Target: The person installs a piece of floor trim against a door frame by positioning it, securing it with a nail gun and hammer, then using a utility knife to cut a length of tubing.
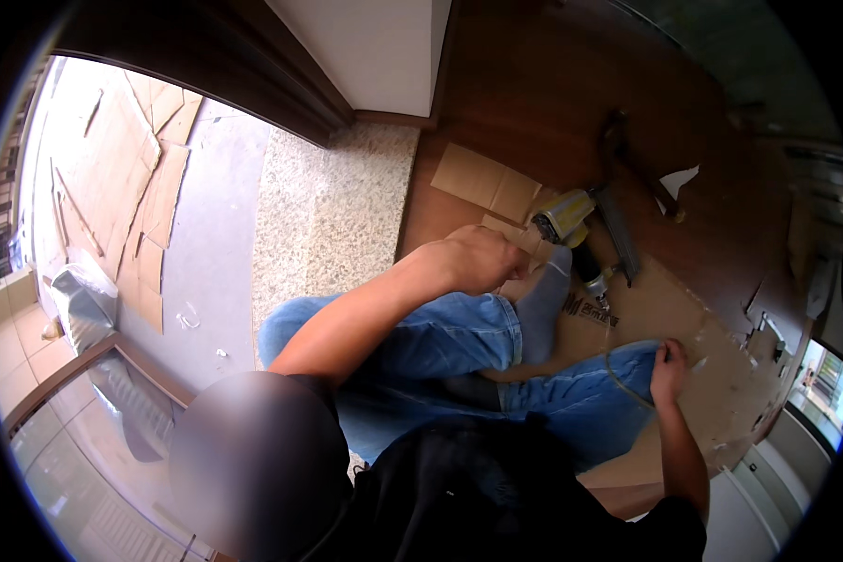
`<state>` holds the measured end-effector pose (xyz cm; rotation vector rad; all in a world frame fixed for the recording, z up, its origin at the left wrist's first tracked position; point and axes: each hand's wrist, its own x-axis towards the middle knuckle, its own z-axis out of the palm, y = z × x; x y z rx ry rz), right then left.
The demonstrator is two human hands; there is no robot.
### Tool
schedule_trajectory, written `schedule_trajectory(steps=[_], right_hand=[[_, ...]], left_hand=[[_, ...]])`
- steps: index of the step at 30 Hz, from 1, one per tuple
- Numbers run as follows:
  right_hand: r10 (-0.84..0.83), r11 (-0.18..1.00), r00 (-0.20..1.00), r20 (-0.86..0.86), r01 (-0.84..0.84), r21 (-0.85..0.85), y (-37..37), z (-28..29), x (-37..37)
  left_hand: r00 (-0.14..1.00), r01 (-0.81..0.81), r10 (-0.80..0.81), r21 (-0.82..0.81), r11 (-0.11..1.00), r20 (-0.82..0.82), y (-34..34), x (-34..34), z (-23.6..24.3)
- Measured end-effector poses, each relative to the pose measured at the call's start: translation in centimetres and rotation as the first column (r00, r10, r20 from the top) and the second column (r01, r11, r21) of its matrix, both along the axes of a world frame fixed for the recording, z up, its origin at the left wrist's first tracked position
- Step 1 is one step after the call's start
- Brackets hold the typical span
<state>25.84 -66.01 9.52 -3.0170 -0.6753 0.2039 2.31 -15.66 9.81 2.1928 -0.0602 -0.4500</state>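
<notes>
My left hand (490,259) is closed in a fist above my grey-socked foot (545,314). Whatever it may grip is hidden by the fingers. Just beyond, a yellow and black air nail gun (566,215) lies with its long magazine (618,239) toward the right. A thin hose (618,375) passes over my jeans leg. Beside my bent right knee (628,365), my right hand (668,373) has its fingers curled. Something small and dark shows at those fingertips, too small to name.
A cardboard sheet (670,304) covers the floor under the foot, with cardboard pieces (485,178) farther off. A dark long-handled tool (639,169) and a white scrap (679,181) lie beyond. At left are a speckled stone threshold (337,201), a dark door frame (253,56) and a glass-panelled frame (75,375).
</notes>
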Motion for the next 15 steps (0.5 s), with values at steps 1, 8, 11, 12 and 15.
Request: schedule_trajectory(steps=[1, 8, 11, 12, 15], right_hand=[[0.003, 1.000, 1.000, -0.002, -0.003, -0.004, -0.2, -0.2, 0.0], [-0.029, 1.000, 0.999, -0.018, 0.029, 0.006, 1.1, 0.8, -1.4], [-0.063, 0.998, 0.998, 0.003, 0.063, -0.010, 1.4, 1.4, -2.0], [-0.054, 0.998, 0.998, 0.008, 0.054, 0.021, 0.9, 1.1, -1.9], [-0.004, 0.999, 0.999, 0.044, 0.002, 0.044, 1.9, 0.9, -0.9]], left_hand=[[0.999, -0.038, 0.038, -0.042, 0.998, 0.019, 0.1, -0.1, -0.3], [0.996, -0.081, 0.084, 0.071, 0.994, -0.035, 0.5, -0.1, -0.5], [0.986, -0.156, 0.165, 0.195, 0.968, -0.028, 1.0, 0.6, -1.6], [0.982, -0.170, 0.187, 0.293, 0.941, -0.033, 1.4, 0.9, -1.8], [0.883, -0.457, 0.333, 0.446, 0.769, 0.330, 6.5, -1.9, -5.4]])
